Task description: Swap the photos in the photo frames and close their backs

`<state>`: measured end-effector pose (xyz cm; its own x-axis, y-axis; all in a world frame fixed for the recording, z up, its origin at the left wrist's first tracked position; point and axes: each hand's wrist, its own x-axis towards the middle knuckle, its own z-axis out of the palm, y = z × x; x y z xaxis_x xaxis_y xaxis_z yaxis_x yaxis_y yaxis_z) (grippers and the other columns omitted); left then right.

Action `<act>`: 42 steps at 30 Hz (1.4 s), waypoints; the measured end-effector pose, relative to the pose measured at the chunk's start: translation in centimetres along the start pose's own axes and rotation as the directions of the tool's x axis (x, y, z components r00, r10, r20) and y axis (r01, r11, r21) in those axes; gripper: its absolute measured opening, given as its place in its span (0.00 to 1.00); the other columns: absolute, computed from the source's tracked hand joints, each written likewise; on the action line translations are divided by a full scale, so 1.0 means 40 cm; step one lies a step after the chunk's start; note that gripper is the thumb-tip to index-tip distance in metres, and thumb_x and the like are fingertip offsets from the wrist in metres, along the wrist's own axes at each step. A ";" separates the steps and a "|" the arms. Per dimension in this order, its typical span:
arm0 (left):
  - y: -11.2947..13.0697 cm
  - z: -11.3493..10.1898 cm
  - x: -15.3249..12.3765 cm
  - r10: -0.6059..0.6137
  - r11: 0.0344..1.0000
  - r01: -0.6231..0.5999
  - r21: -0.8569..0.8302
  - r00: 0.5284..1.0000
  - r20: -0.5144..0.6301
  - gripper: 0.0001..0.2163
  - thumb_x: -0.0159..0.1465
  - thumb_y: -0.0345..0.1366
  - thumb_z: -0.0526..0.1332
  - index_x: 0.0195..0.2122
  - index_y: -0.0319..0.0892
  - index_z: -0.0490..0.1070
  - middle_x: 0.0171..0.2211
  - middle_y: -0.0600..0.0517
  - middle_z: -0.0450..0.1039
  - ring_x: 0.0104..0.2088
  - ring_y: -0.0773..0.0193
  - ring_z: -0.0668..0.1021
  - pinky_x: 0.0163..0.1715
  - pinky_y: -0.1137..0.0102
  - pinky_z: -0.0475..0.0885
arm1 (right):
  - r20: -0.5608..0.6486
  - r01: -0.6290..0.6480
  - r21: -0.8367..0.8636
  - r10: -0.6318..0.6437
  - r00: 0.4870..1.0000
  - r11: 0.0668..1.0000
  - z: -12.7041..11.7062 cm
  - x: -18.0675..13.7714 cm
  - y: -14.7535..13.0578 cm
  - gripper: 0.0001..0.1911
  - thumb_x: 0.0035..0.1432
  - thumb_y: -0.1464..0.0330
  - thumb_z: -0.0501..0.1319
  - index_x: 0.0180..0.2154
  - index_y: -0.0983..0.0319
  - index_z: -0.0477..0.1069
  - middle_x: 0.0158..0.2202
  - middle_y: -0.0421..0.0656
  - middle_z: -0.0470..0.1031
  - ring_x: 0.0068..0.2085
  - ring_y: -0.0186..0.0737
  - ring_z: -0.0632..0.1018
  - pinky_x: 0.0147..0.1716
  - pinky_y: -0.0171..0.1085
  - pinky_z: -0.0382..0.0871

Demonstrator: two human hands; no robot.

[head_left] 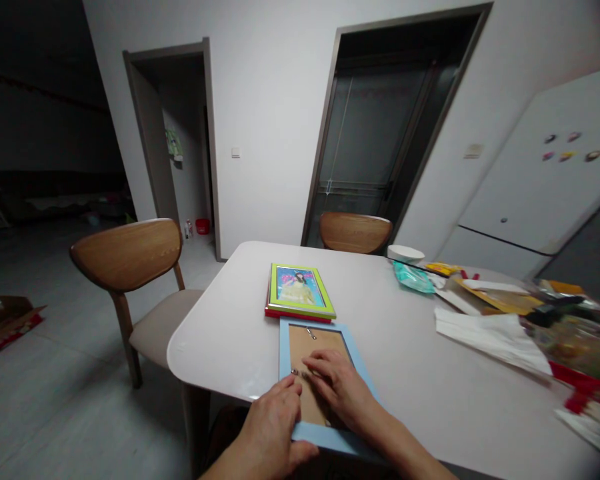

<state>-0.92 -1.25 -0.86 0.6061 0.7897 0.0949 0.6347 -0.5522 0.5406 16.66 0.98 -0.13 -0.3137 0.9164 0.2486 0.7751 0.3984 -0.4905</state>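
Observation:
A light blue picture frame (320, 437) lies face down at the near edge of the table, its brown backing board (303, 347) showing. My left hand (275, 420) grips the frame's lower left side, thumb at the near edge and fingertips by a small metal clip (295, 372). Curled over the board, my right hand (337, 383) has its fingertips together at that same clip, partly hiding it. Another metal piece (311, 333) sits near the board's far end. Just beyond lies a green picture frame (327, 308) with a picture of a figure in a pale dress, stacked on a red frame (275, 313).
On the table's right side lie a teal packet (413, 277), a white bowl (405, 253), white paper (490, 337) and a cluttered heap of packaging. One wooden chair (130, 253) stands at the left, another chair (355, 232) behind the table (220, 333).

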 end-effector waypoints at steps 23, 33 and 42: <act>0.015 0.003 0.006 0.021 0.998 -0.021 0.055 1.000 -0.008 0.19 0.44 0.36 0.65 0.38 0.38 0.66 0.51 0.43 0.61 0.54 0.55 0.60 0.53 0.61 0.54 | 0.047 0.039 0.066 -0.042 0.998 0.997 -0.039 -0.131 -0.002 0.14 0.49 0.72 0.52 0.34 0.55 0.73 0.46 0.45 0.65 0.50 0.44 0.62 0.49 0.47 0.54; 0.045 0.005 0.018 0.045 0.995 -0.049 0.083 0.998 0.053 0.19 0.45 0.36 0.64 0.39 0.40 0.65 0.53 0.43 0.58 0.55 0.53 0.57 0.54 0.55 0.48 | -0.018 -0.060 0.187 0.064 0.998 0.980 -0.036 -0.141 0.013 0.13 0.50 0.68 0.52 0.37 0.56 0.72 0.46 0.46 0.66 0.50 0.43 0.64 0.50 0.46 0.55; 0.063 0.029 0.042 0.198 0.976 -0.192 -0.100 0.979 0.057 0.17 0.47 0.33 0.62 0.38 0.40 0.63 0.52 0.41 0.60 0.53 0.51 0.60 0.53 0.55 0.48 | -0.251 -0.289 0.818 0.762 0.598 0.496 -0.080 -0.160 0.109 0.21 0.43 0.58 0.58 0.41 0.60 0.68 0.45 0.46 0.69 0.46 0.45 0.69 0.45 0.42 0.62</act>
<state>2.26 -1.65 -0.32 0.7461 0.6481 0.1528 0.4555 -0.6641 0.5929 23.79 -3.28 -1.17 0.5403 0.8413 -0.0156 0.0266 -0.0356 -0.9990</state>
